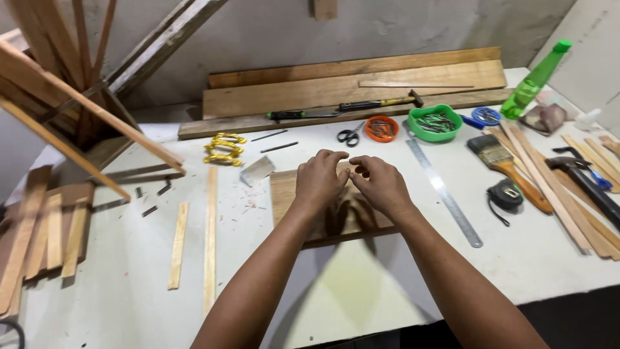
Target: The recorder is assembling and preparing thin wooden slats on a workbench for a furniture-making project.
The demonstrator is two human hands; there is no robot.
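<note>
Both my hands hover together over a small flat wooden board (284, 194) lying on the white table (361, 284). My left hand (320, 178) has its fingers curled down toward the board's top edge. Fingertips of my right hand (381, 184) are pinched close to the left hand's fingertips. Whether a small item sits between the fingers cannot be made out. A pale offcut (257, 170) lies just left of the board.
A steel ruler (444, 192), tape measure (505, 194), paintbrush (507, 165), hammers (584, 178) and wood strips (549, 187) lie right. Scissors (349, 135), an orange dish (382, 128), a green bowl (434, 122) and planks (349, 90) sit behind. Thin slats (210, 236) lie left.
</note>
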